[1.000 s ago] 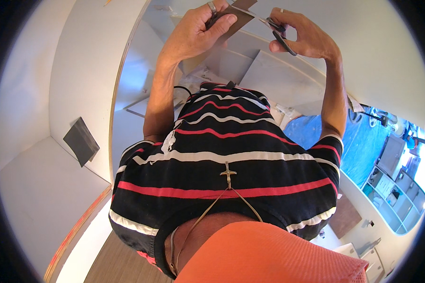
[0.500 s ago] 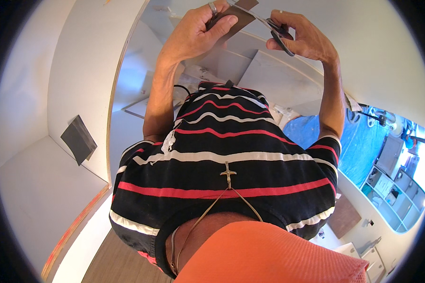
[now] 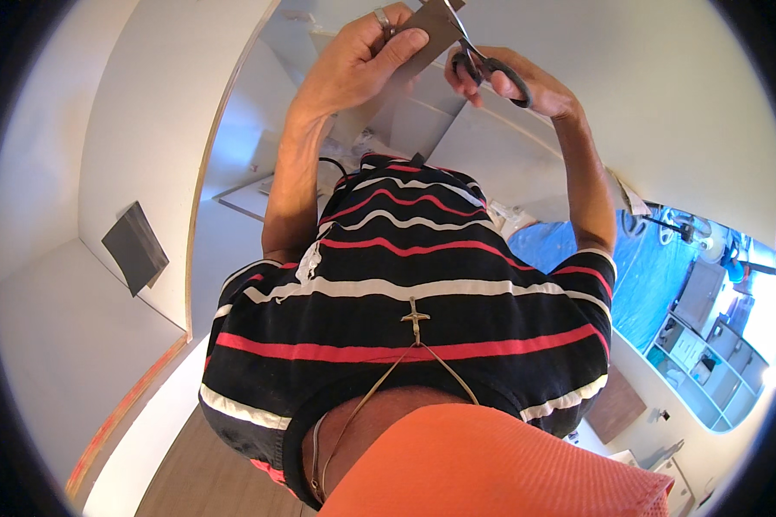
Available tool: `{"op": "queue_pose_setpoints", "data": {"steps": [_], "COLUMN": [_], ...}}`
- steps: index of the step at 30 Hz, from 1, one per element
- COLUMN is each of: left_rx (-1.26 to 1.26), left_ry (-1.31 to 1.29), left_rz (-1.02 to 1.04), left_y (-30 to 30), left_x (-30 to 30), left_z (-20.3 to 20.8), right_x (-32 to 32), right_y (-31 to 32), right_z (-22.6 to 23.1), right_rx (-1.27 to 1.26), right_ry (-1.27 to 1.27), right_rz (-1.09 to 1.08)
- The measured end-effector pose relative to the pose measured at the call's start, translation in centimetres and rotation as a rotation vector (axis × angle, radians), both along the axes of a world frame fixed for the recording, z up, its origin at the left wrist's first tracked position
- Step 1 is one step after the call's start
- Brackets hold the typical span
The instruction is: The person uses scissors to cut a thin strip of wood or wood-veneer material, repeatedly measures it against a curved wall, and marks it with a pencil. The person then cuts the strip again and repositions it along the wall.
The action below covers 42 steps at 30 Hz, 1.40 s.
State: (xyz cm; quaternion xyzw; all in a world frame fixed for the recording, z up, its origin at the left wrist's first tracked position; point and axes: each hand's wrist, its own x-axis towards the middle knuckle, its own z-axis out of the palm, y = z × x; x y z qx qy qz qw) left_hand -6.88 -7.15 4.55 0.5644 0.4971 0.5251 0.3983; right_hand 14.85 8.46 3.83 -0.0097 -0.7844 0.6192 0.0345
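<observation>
**A:** Where is the sheet, and what have you got on it?

**B:** The grey-brown sheet sits at twelve o'clock, right at the top rim of the head view. Your left hand is closed on it, thumb pressed flat across its face and fingers behind, a ring on one finger. Your right hand is at about one o'clock, fingers through the loops of the black-handled scissors, with the blades meeting the sheet's right edge.

**A:** How will that sheet behave?

**B:** I judge it light and fairly stiff, like thin card: it holds flat in your grip with no droop. It should not slip under your thumb, but it may buckle if you pinch far from the blades. Keep your hold close to the cut line, thumb flat, clear of the blade path.

**A:** And the scissors?

**B:** Rigid and light. I cannot tell how far the blades are apart; the rim of the view crops them.

**A:** What else is around you?

**B:** White shelf panels lie behind your hands. A dark square piece leans against the white panel at nine o'clock. A blue sheet covers the floor at three o'clock.
</observation>
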Motion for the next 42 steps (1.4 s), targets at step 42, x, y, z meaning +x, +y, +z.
{"op": "queue_pose_setpoints", "data": {"steps": [42], "left_rx": [0.579], "left_ry": [-1.076], "left_rz": [-0.161], "left_y": [0.1], "left_x": [-15.3], "left_z": [6.4], "right_x": [-26.8], "right_y": [-4.4], "right_z": [-1.9], "right_rx": [-0.094], "right_ry": [0.499], "right_rz": [-0.408]}}
